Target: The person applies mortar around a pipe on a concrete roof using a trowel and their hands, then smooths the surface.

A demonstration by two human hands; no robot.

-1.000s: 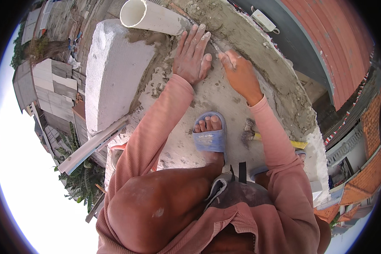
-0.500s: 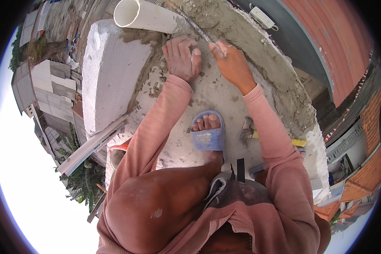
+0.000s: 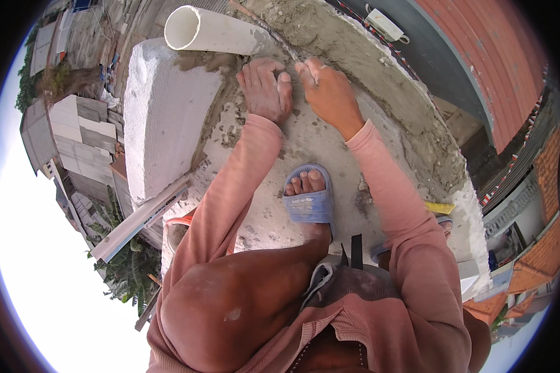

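My left hand (image 3: 264, 90) rests on the mortar-smeared slab (image 3: 230, 155) with fingers bent and apart, holding nothing, just below a white plastic pipe (image 3: 211, 30). Beside it, my right hand (image 3: 330, 93) grips a thin, grey-smeared rod (image 3: 277, 38) that runs diagonally toward the top of the view, along a band of wet mortar (image 3: 354, 50). A white block (image 3: 155, 118) with mortar along its side stands left of my left hand.
My sandalled foot (image 3: 308, 193) is on the slab, near a yellow-handled tool (image 3: 438, 207), a pale plank (image 3: 137, 217) and an orange-rimmed container (image 3: 177, 233). Beyond the slab's edge are drops to corrugated roofs (image 3: 81, 137), a red roof (image 3: 498, 68) and tiled roofs (image 3: 535, 261).
My left hand has drawn back from beside the pipe, its fingers now bent instead of stretched. My right hand has shifted up and to the left, still on the rod.
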